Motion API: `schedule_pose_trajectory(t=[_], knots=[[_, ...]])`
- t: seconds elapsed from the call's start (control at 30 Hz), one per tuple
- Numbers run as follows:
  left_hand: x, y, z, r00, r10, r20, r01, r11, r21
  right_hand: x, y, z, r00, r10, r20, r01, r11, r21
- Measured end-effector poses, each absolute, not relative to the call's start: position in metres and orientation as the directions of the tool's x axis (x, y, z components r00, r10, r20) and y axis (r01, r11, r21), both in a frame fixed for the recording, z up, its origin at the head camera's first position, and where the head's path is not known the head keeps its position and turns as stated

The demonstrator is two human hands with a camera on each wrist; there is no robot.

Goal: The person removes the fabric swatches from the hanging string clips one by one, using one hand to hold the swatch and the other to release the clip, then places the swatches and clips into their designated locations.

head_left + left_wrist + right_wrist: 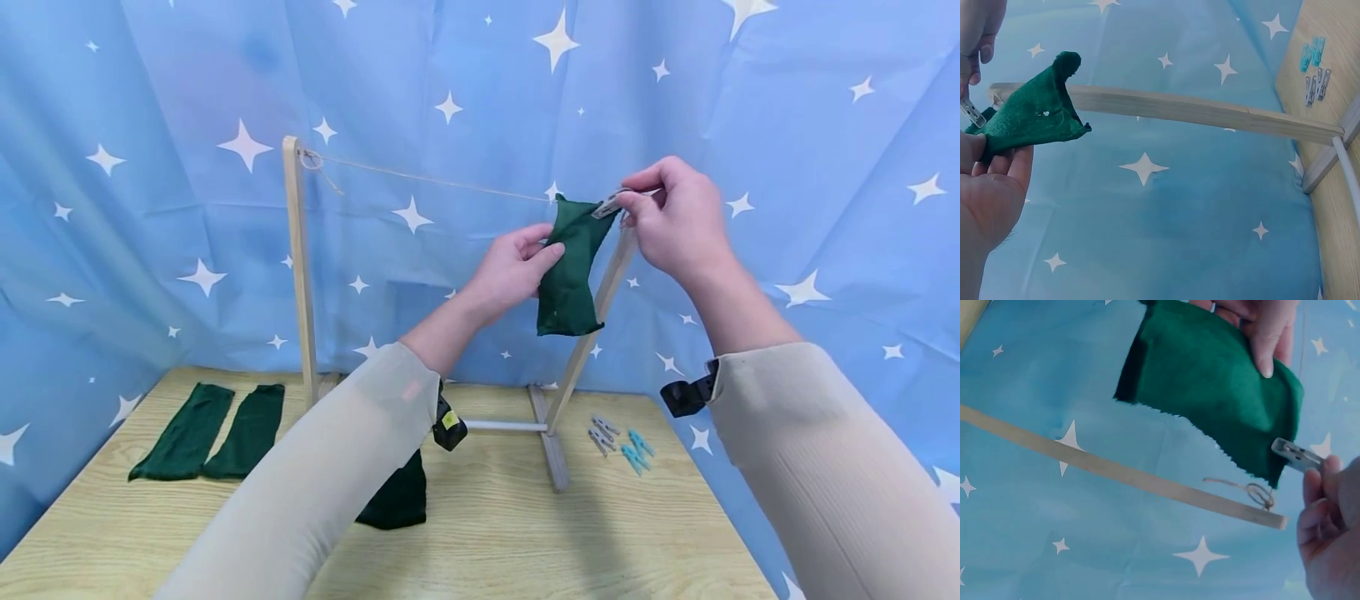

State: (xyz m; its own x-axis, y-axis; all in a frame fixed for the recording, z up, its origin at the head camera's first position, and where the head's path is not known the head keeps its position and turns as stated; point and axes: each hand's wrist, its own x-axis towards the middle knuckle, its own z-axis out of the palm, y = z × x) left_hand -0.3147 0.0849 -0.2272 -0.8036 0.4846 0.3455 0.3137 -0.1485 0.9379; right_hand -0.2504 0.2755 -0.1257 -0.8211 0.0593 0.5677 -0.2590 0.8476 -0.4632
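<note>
A dark green cloth (pixel 572 279) hangs at the right end of a thin string (pixel 442 179), which is tied between two wooden posts. My left hand (pixel 513 271) pinches the cloth's left edge, thumb in front and fingers behind. At the cloth's upper right corner, my right hand (pixel 678 221) pinches a grey clothespin (pixel 606 206) between thumb and fingers. In the right wrist view, the clothespin's tip (pixel 1282 447) overlaps the cloth's top edge. Seen from the left wrist, the cloth (pixel 1035 115) is folded and its lower end sticks out toward the camera.
The right post (pixel 581 362) stands behind the cloth, the left post (pixel 302 275) farther off. A white rod (pixel 506 426) joins the stand low down. More green cloths (pixel 183 433) lie on the table (pixel 487 533), one partly under my left sleeve. Grey clothespins (pixel 602 437) and teal clothespins (pixel 636 454) lie at right.
</note>
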Motion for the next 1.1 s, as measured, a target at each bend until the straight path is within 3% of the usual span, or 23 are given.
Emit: schedule_pose_trajectory(t=[0.27, 0.57, 0.77, 1.1], knots=[[-0.302, 0.080, -0.224, -0.778, 0.536, 0.330, 0.287, -0.164, 0.944, -0.239, 0.285, -0.129, -0.723, 0.114, 0.681, -0.320, 0.819, -0.477], [-0.286, 0.064, -0.230, -0.762, 0.568, 0.312, 0.272, -0.156, 0.950, -0.218, 0.312, -0.144, -0.683, 0.229, 0.693, -0.345, 0.735, -0.583], [-0.278, 0.048, -0.249, -0.783, 0.562, 0.269, 0.261, -0.096, 0.961, -0.198, 0.348, -0.185, -0.770, 0.253, 0.585, -0.246, 0.729, -0.639], [-0.265, 0.029, -0.292, -0.804, 0.560, 0.202, 0.218, -0.039, 0.975, -0.174, 0.403, -0.301, -0.886, 0.317, 0.337, -0.040, 0.673, -0.738]])
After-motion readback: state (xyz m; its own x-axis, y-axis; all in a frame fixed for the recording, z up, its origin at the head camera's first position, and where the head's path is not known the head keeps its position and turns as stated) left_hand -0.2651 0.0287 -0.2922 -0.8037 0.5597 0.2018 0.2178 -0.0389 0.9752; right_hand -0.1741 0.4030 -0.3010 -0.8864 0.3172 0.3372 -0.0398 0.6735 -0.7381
